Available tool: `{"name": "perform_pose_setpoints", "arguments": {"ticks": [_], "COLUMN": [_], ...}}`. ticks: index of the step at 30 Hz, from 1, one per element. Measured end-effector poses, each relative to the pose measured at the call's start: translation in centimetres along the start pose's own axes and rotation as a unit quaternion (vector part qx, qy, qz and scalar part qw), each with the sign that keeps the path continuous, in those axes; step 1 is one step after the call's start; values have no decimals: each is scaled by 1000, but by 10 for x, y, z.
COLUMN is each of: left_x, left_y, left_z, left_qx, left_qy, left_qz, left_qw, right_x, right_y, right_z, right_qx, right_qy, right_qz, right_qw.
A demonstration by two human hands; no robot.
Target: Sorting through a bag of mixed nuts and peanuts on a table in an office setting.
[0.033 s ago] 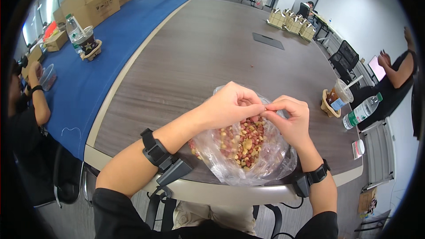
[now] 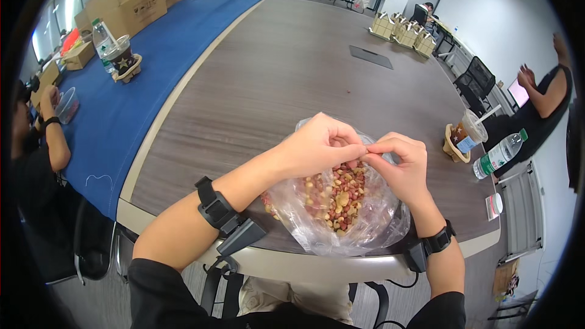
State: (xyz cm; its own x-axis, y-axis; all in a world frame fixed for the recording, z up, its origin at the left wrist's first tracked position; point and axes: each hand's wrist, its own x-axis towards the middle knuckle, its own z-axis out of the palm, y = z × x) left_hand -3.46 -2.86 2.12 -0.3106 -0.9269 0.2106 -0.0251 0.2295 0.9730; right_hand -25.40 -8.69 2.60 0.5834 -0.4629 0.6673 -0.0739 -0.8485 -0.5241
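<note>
A clear plastic bag (image 2: pixel 382 222) lies at the near edge of the table, its mouth spread wide. Inside are many peanuts (image 2: pixel 346 202), some red-skinned and some pale yellow. Over the far side of the bag, my left hand (image 2: pixel 326 143) is closed, thumb and fingers pinched together. My right hand (image 2: pixel 399 161) meets it fingertip to fingertip, also in a pinch. Whatever sits between the fingertips is tiny and mostly hidden, so I cannot make it out. Both wrists wear black straps with dark devices.
To the right stand an iced drink in a carton holder (image 2: pixel 466 137), a water bottle (image 2: pixel 499 153) and a small white-lidded tub (image 2: pixel 494 206). Gift boxes (image 2: pixel 403 31) sit at the far right. At left, a person (image 2: pixel 52 140) holds a plastic container (image 2: pixel 67 106) beside a blue-covered table (image 2: pixel 164 55).
</note>
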Motion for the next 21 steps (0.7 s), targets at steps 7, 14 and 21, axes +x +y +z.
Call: {"name": "perform_pose_setpoints", "arguments": {"ticks": [7,14,21], "left_x": [0,1,0], "left_y": [2,-1,1], "left_z": [1,1,-1], "left_qx": [5,-12,12], "left_qy": [0,14,-4], "left_qz": [2,11,-8], "left_qw": [1000,1000,1000], "right_x": [0,2,0], "right_y": [-2,-4,-4], "right_z": [0,1,0], "right_qx": [-15,-1,-22], "right_qy": [-2,-6,-22], "right_qz": [-5,4,-10], "right_qw": [1000,1000,999]}}
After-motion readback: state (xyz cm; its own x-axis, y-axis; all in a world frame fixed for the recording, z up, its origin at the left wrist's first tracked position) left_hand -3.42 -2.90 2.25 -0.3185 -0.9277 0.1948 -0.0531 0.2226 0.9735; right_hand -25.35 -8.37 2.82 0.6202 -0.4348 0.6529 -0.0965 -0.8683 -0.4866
